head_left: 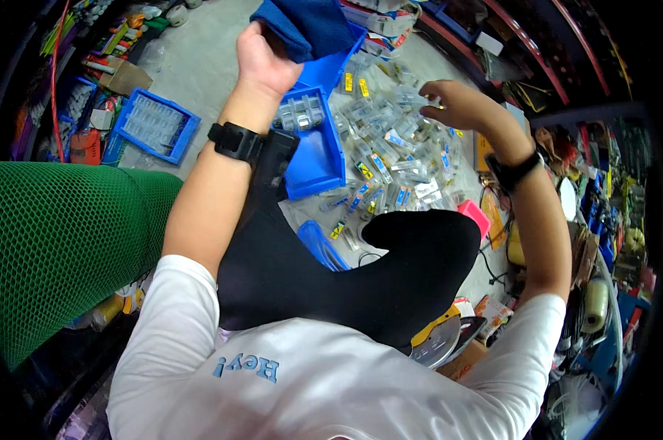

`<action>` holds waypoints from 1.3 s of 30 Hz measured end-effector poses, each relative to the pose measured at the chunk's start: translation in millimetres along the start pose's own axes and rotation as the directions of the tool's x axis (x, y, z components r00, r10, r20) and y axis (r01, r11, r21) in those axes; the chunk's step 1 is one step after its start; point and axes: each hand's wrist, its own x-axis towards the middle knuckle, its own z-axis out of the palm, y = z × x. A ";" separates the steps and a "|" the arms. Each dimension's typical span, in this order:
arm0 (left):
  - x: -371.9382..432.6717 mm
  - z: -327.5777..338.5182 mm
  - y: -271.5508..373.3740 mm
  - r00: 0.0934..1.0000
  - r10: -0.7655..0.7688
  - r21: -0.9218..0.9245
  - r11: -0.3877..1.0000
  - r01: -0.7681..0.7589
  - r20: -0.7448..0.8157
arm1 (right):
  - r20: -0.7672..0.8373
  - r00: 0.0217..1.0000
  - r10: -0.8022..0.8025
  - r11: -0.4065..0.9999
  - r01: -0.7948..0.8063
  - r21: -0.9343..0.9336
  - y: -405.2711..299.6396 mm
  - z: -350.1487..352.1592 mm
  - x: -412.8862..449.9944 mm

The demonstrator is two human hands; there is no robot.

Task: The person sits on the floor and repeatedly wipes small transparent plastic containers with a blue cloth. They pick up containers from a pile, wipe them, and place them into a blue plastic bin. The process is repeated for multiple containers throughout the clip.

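Note:
A folded dark blue cloth (315,27) is gripped by my left hand (268,60) at the top of the view. Below that hand lies an open blue plastic case (315,165), and a clear divided tray (299,114) sits in its upper part. My right hand (447,102), fingers apart and holding nothing, hovers over the right side of a pile of small clear plastic boxes (386,129). Several of these boxes bear yellow or blue labels. How far the hand is above the pile, I cannot tell.
A blue bin of clear parts (153,126) stands on the floor at left, near a roll of green mesh (73,236). Red-edged shelves (529,47) line the upper right. A pink container (475,219) is beside my bent knee. Packed goods crowd the right side.

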 end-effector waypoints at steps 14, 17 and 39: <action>19.4 -33.5 32.1 0.988 -0.030 -0.084 0.996 0.043 0.153 | 0.417 0.890 -0.185 0.969 0.095 0.227 -55.4 300.1 257.2; 11.8 -27.5 35.0 0.984 0.091 0.172 0.983 -0.064 -0.153 | 0.500 0.860 -0.100 0.978 -0.006 0.207 -78.5 314.0 243.1; 22.3 -51.7 39.7 0.940 -0.236 0.107 0.971 0.216 0.245 | 0.450 0.879 -0.159 0.953 0.018 0.303 -59.9 328.9 256.5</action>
